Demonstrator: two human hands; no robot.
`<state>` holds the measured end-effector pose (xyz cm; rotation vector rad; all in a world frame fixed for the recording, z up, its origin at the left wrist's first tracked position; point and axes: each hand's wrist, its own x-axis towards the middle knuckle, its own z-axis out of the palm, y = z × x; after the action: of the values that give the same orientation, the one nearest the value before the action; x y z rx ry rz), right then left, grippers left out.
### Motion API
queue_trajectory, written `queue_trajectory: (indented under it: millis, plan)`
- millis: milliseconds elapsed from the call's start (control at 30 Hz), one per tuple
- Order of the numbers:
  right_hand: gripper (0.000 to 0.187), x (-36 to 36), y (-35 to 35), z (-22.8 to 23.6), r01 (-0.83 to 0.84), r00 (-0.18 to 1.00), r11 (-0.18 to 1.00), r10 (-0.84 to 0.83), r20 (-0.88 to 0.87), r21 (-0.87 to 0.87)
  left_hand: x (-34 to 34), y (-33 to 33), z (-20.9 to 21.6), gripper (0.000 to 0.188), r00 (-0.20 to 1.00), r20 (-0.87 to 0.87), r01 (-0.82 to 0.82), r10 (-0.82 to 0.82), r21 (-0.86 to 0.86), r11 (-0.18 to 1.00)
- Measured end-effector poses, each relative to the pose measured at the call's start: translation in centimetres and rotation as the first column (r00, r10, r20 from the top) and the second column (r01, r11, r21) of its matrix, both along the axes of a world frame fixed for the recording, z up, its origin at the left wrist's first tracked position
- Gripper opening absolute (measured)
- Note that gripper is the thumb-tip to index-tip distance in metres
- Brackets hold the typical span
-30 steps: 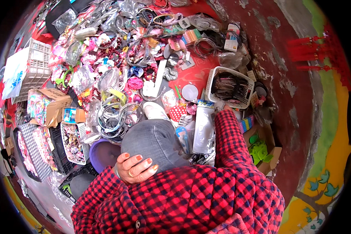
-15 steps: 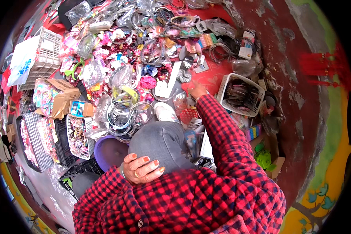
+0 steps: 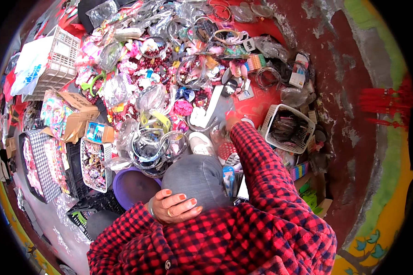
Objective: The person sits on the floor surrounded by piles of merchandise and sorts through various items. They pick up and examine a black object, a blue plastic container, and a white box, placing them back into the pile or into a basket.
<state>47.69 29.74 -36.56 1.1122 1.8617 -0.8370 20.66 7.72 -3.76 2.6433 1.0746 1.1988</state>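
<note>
Lettering noted at four points; wording not legible with certainty at any. Upper left of the frame: blue characters on a white plastic bag (image 3: 28,73), small and distorted. Below it, left: dark print on the flap of a cardboard box (image 3: 79,103). Top, right of centre: dark marks on a pale tag (image 3: 249,44). Upper right: fine print on a white-and-orange box (image 3: 298,72).

Bright, even light fills your fisheye view inside black corners.
Glare speckles your clear plastic bags (image 3: 116,90); the white plastic sheet (image 3: 32,59) looks washed out; soft shade fills the purple basin (image 3: 122,195); your right hand (image 3: 231,120) and the red tassels (image 3: 384,106) blur; edges bend rimward.
</note>
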Motion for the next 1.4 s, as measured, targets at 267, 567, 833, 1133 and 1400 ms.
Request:
queue_trajectory:
  millis: [267, 567, 833, 1133, 1400]
  plan:
    - [0.03, 3.8, 7.8, 7.7, 0.18, 0.976, 0.899, -0.112, -0.188, 0.4, 2.3, 2.4, -0.4, 0.04, 0.996, 0.077, 0.058, -0.053, -0.064, 0.996]
    - [0.043, 2.1, 17.5, 11.1, 0.579, 0.815, 0.329, -0.262, -0.517, 0.746, 2.8, 4.7, -0.7, 0.036, 0.998, 0.041, 0.06, -0.056, -0.094, 0.994]
    - [0.026, 4.2, 15.8, 8.7, 0.698, 0.707, 0.514, -0.384, -0.594, 0.498, 3.7, 6.0, -0.7, 0.036, 0.999, 0.019, 0.036, -0.035, -0.084, 0.996]
    - [0.027, 11.2, 8.2, 5.0, 0.471, 0.624, 0.882, -0.339, -0.704, -0.008, 3.9, 5.8, -0.9, 0.034, 0.998, 0.03, 0.059, -0.057, -0.072, 0.996]
    - [0.06, 12.9, 15.6, 12.5, 0.713, 0.655, 0.218, -0.545, -0.523, 0.666, 3.8, 5.8, -1.2, 0.033, 0.997, 0.031, 0.068, -0.066, -0.053, 0.996]
